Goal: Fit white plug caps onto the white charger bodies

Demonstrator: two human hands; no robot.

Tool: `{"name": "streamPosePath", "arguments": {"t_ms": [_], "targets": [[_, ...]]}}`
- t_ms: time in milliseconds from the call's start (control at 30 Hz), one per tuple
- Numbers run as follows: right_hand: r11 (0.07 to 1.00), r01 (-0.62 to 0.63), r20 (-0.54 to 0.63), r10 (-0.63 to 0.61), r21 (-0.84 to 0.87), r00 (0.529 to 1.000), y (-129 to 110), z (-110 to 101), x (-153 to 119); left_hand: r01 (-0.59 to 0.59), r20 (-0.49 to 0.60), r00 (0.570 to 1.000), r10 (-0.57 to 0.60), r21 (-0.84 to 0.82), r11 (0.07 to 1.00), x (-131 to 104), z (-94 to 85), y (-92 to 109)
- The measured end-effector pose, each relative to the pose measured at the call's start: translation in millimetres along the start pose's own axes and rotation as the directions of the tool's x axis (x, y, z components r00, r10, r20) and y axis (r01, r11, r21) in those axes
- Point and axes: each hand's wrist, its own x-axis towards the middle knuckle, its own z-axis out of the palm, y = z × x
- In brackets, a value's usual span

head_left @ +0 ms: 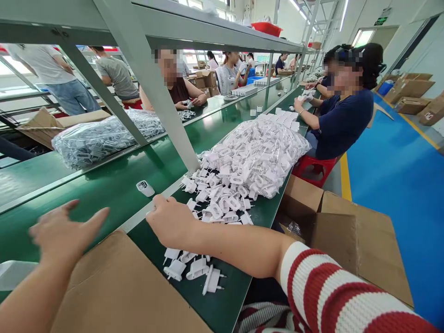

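My left hand is open, its fingers spread and slightly blurred, above the green conveyor belt at the left. My right hand is closed, with fingers curled down near the pale rail beside the belt. Its fingertips are turned away, so what it holds cannot be made out. Just beyond it a white plastic charger housing lies on the belt. Loose white plug pieces with pins are heaped to its right on the green bench. Several more plug pieces lie on the near side of my right forearm.
A clear bag of white plug parts sits on the bench. A slanted metal post rises beside the belt. A brown cardboard sheet lies in front of me, and an open carton stands at the right. A co-worker sits farther along the bench.
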Motion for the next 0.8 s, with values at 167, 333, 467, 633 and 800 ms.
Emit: {"name": "streamPosePath", "arguments": {"t_ms": [167,333,467,633,800], "targets": [[0.996,0.025,-0.103,-0.016,0.087,0.995,0,4,-1,-0.027,0.213,0.975,0.056,-0.140,0.990,22,26.2,49],[0.992,0.032,-0.142,-0.014,0.126,0.990,2,11,0,-0.002,0.207,0.977,0.044,-0.196,0.981,38,49.5,71],[0.982,0.014,-0.157,0.016,0.187,0.988,6,12,5,-0.025,0.151,0.986,0.065,-0.251,0.968,37,51.0,66],[0.913,-0.027,-0.224,0.128,0.407,0.966,13,11,12,-0.109,0.076,0.987,0.139,-0.317,0.942,-7,27.4,36],[0.593,-0.093,-0.066,0.241,0.799,0.968,8,22,17,-0.184,0.038,0.976,0.214,-0.380,0.907,-96,3.4,-10]]}}
